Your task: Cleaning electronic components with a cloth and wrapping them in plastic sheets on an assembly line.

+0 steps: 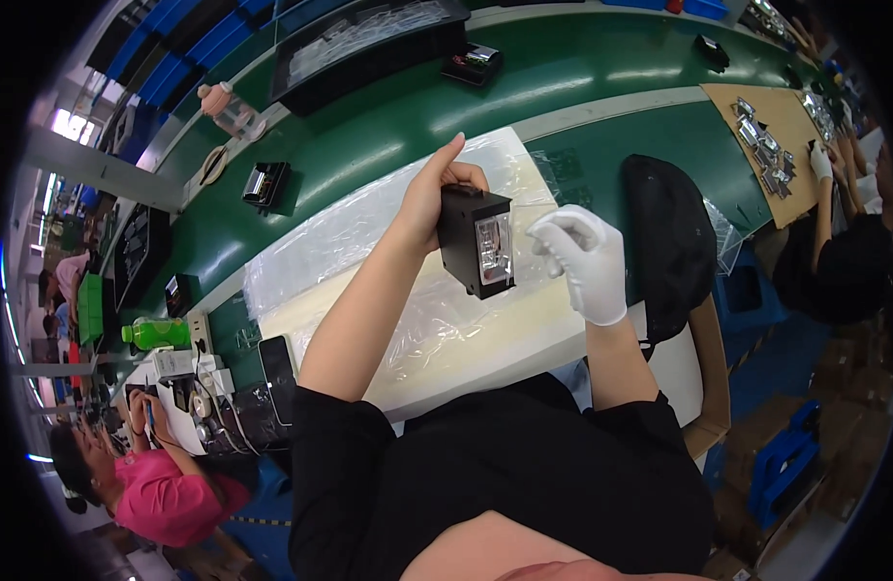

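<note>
— Above the plastic-covered white work surface (pixel 485 339) we see our bare left hand (pixel 435 198) holding up a black boxy part (pixel 477 240). How are the fingers set?

— They wrap around the part's far side, thumb stretched upward, so the hand is clamped on it. The part hangs in the air, clear of the surface, between our two hands.

— And its orientation?

— Its long axis runs roughly up and down in the view, tilted a little, top leaning left. The face with the shiny metal window points toward us and to the right, at the gloved hand.

— What about our right hand (pixel 584 261)?

— It wears a white glove, fingers curled in close together just beside the part's right edge. We cannot tell whether they pinch anything or touch the part.

— Anything else nearby?

— A black bag (pixel 671 242) lies to the right on the green belt (pixel 388 126), where similar black parts (pixel 265 184) rest farther off. A green bottle (pixel 158 333) lies to the left.
</note>
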The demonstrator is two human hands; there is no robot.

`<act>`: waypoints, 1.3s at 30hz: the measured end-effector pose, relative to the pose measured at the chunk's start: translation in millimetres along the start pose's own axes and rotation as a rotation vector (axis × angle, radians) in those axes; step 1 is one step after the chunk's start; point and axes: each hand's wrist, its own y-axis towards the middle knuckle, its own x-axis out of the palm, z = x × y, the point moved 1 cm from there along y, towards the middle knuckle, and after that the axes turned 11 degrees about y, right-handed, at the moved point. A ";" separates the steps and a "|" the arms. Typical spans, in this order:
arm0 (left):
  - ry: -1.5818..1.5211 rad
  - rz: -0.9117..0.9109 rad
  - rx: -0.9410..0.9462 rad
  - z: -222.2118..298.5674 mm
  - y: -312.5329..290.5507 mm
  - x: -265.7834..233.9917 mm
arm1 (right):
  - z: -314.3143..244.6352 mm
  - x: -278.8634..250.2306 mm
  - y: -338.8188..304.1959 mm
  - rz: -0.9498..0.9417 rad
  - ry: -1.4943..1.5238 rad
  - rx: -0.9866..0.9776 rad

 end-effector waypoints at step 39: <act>1.150 0.585 0.294 -26.6 -130.4 -142.6 | 231.8 -391.3 -381.9 1.066 -1.224 1.086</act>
